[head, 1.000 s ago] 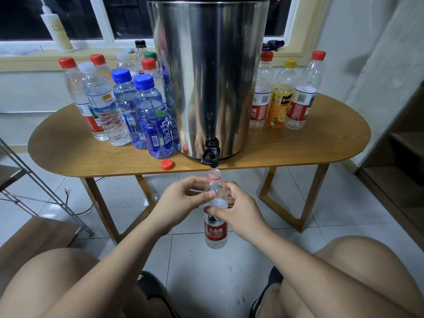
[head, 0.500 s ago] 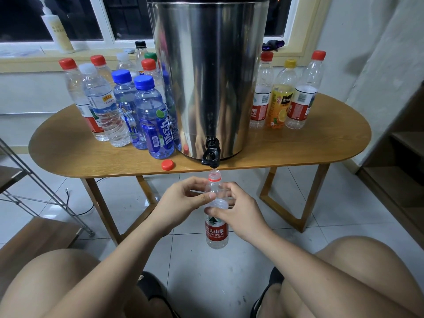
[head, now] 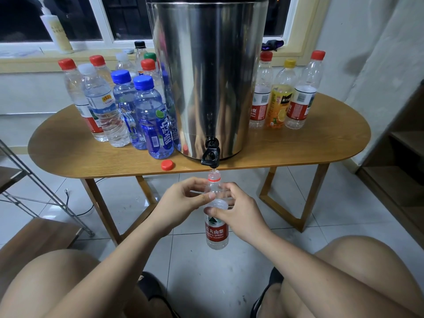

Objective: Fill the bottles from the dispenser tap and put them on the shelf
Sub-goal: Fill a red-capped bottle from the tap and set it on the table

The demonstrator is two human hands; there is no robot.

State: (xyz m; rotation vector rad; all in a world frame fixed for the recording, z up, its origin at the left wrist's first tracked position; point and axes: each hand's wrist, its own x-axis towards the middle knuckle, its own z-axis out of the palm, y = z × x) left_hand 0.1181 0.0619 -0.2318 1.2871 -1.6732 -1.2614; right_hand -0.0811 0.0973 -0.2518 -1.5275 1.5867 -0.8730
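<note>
A clear bottle (head: 216, 232) with a red label is held upright below the front edge of the wooden surface (head: 298, 148). Its open mouth sits just under the black tap (head: 211, 154) of the steel dispenser (head: 206, 76). Both hands are on it: the left hand (head: 181, 203) curls round the bottle's shoulder with the thumb across the front, and the right hand (head: 241, 216) grips it just above the label — fingers wrapped behind, thumb in front. Whether water is running cannot be told.

A loose red cap (head: 167, 165) lies on the surface near its front edge, left of the tap. Left of the dispenser stands a crowd of capped bottles (head: 128, 106) — red, white, blue, green and black tops, packed close. On its right is a row of three bottles (head: 278, 99): two with red caps and, between them, one with a yellow cap and an orange label. A wooden shelf (head: 406, 138) is at the far right by the wall, a metal rack (head: 34, 187) is at the left, and a pump bottle (head: 55, 31) sits on the window sill
</note>
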